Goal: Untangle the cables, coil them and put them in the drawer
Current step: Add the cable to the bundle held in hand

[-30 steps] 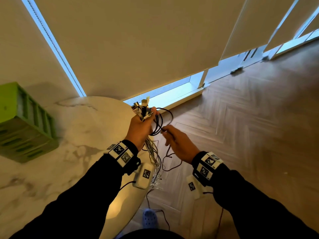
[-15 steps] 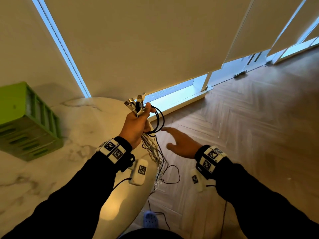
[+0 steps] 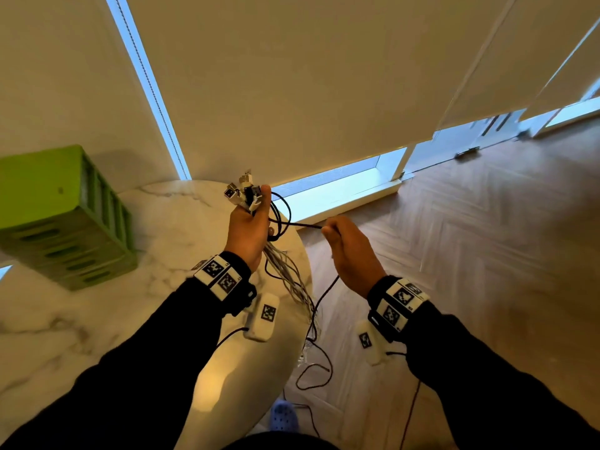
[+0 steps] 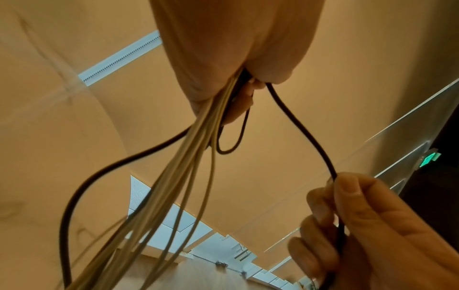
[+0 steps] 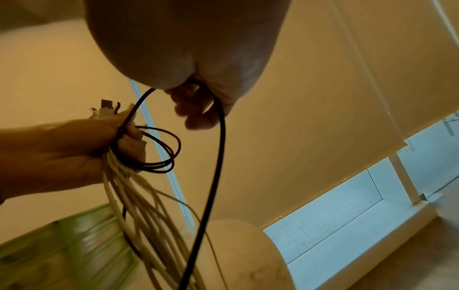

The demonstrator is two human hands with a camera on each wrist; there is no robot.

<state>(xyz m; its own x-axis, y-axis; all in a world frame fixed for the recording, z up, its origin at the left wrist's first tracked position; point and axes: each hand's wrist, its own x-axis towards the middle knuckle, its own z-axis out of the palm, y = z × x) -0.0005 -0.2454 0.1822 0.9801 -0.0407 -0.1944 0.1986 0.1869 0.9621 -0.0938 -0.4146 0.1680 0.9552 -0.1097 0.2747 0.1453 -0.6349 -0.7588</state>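
My left hand (image 3: 248, 227) is raised over the table edge and grips a bundle of cables, their plugs (image 3: 242, 190) sticking out above the fist. Several white cables (image 3: 289, 277) hang down from it, along with small black loops (image 3: 279, 216). My right hand (image 3: 344, 241) pinches a black cable (image 3: 303, 225) that runs taut from the left fist; the rest of it drops to the floor (image 3: 316, 368). In the left wrist view the black cable (image 4: 308, 133) leads to the right hand's fingers (image 4: 347, 198). The right wrist view shows the black cable (image 5: 213, 176) hanging from the right fist.
A green drawer unit (image 3: 65, 216) stands on the round marble table (image 3: 130, 319) at the left. Wooden floor (image 3: 470, 238) lies to the right, with window blinds (image 3: 292, 92) ahead. A blue shoe (image 3: 282, 417) shows below the table edge.
My right hand, spread open half a second ago, has closed on the black cable and drawn it to the right. The left hand keeps hold of the bundle.
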